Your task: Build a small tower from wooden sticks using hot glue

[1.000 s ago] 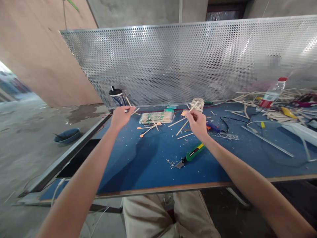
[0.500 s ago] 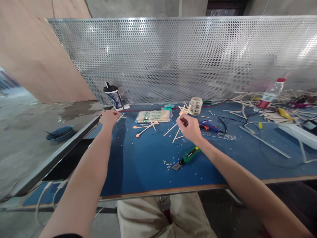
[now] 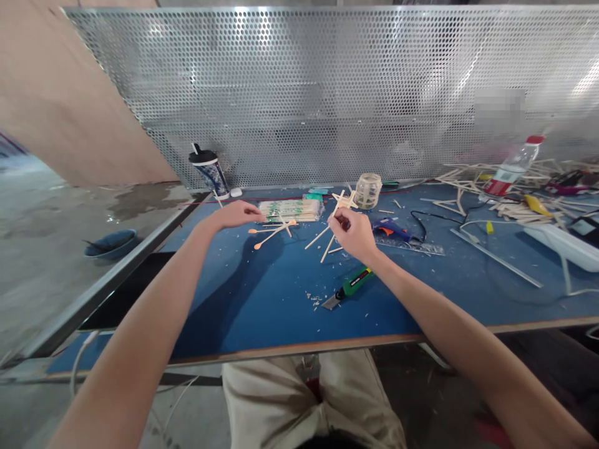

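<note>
My left hand [image 3: 238,215] hovers over the blue table at the left end of a clear packet of sticks [image 3: 292,210]; its fingers are pressed together, and what they hold, if anything, is too small to make out. My right hand [image 3: 354,232] pinches a small frame of thin wooden sticks [image 3: 345,199], whose ends stick out above and below the fingers. Just in front of the packet lie orange-tipped sticks [image 3: 269,237], crossed over one another. A green utility knife [image 3: 350,287] rests below my right hand, its blade pointing left toward wood crumbs.
A round stick-built jar shape [image 3: 368,191] stands behind my right hand. Right of it are a blue glue gun [image 3: 392,229], a clear ruler, cables, a bottle [image 3: 515,168] and piled sticks. A tumbler [image 3: 209,171] stands back left, before the perforated metal screen [image 3: 299,93].
My left hand has moved right, from beside the tumbler to the packet. My right hand keeps the stick frame in nearly the same place. The view has tilted down slightly.
</note>
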Demonstrator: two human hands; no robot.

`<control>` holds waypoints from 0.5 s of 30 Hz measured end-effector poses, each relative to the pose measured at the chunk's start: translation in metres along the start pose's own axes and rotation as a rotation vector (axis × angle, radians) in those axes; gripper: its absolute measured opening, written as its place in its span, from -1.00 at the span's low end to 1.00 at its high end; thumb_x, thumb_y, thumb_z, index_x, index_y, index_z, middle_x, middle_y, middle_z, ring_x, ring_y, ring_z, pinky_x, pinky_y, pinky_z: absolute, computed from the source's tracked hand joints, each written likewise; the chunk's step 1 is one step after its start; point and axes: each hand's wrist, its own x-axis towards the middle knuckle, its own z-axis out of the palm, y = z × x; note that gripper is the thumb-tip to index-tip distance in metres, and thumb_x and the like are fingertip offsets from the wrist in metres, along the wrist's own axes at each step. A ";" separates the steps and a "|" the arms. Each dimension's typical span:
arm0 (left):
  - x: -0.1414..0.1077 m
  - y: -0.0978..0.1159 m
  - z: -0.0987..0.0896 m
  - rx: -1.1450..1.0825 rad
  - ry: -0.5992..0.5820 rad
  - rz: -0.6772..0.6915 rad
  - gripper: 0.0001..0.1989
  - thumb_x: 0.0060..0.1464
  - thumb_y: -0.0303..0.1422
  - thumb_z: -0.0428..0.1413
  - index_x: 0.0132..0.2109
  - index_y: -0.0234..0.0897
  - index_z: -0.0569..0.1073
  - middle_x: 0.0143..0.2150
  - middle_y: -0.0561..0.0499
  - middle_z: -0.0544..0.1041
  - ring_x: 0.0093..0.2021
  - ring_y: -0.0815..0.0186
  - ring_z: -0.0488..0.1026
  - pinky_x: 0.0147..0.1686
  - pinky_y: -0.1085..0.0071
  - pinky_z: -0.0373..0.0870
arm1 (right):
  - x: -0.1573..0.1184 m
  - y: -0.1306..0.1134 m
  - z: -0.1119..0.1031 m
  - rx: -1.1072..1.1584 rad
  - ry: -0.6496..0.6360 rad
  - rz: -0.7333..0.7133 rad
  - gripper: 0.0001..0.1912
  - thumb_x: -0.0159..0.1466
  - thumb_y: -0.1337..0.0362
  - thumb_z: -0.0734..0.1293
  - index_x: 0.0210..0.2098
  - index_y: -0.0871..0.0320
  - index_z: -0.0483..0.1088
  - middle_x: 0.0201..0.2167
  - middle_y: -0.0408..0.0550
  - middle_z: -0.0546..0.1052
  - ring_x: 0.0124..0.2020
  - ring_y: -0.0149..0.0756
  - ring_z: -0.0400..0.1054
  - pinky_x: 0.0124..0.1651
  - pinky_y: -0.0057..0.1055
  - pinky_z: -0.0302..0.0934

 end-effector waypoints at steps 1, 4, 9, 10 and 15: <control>-0.003 0.011 0.001 0.028 -0.026 0.016 -0.51 -0.03 0.13 0.11 -0.22 -0.14 0.64 -0.27 0.03 0.62 -0.28 0.19 0.48 -0.34 0.42 0.25 | 0.000 0.000 0.000 0.003 -0.001 0.000 -0.78 0.29 0.15 0.26 -0.42 0.11 0.39 -0.57 -0.18 0.43 -0.55 -0.40 0.25 -0.43 -0.43 0.07; -0.011 0.039 0.005 0.079 -0.091 0.049 -0.45 -0.01 0.19 0.07 -0.29 -0.18 0.65 -0.42 0.00 0.56 -0.41 0.22 0.43 -0.44 0.38 0.16 | -0.001 0.000 0.000 0.004 -0.006 -0.010 -0.79 0.28 0.17 0.25 -0.43 0.11 0.38 -0.57 -0.18 0.43 -0.56 -0.40 0.24 -0.43 -0.43 0.07; -0.010 0.056 0.015 0.095 -0.248 0.086 -0.52 -0.06 0.12 0.16 -0.21 -0.14 0.66 -0.27 -0.02 0.64 -0.28 0.19 0.49 -0.35 0.40 0.24 | -0.002 -0.001 0.001 0.003 -0.021 -0.026 -0.79 0.28 0.17 0.25 -0.44 0.11 0.37 -0.58 -0.17 0.43 -0.56 -0.39 0.26 -0.43 -0.42 0.08; -0.009 0.055 0.015 0.080 -0.265 0.087 -0.53 -0.06 0.10 0.17 -0.19 -0.13 0.66 -0.23 -0.02 0.64 -0.25 0.18 0.50 -0.33 0.40 0.26 | -0.002 -0.002 0.001 0.002 -0.021 -0.027 -0.79 0.28 0.18 0.26 -0.44 0.11 0.37 -0.57 -0.17 0.44 -0.56 -0.39 0.26 -0.43 -0.42 0.08; -0.014 0.045 -0.011 0.014 -0.111 0.001 -0.56 -0.03 0.08 0.16 -0.17 -0.10 0.67 -0.19 0.01 0.65 -0.20 0.17 0.52 -0.27 0.40 0.33 | -0.002 -0.002 0.001 0.007 -0.018 -0.040 -0.80 0.28 0.18 0.26 -0.43 0.11 0.37 -0.57 -0.18 0.44 -0.56 -0.40 0.26 -0.43 -0.43 0.08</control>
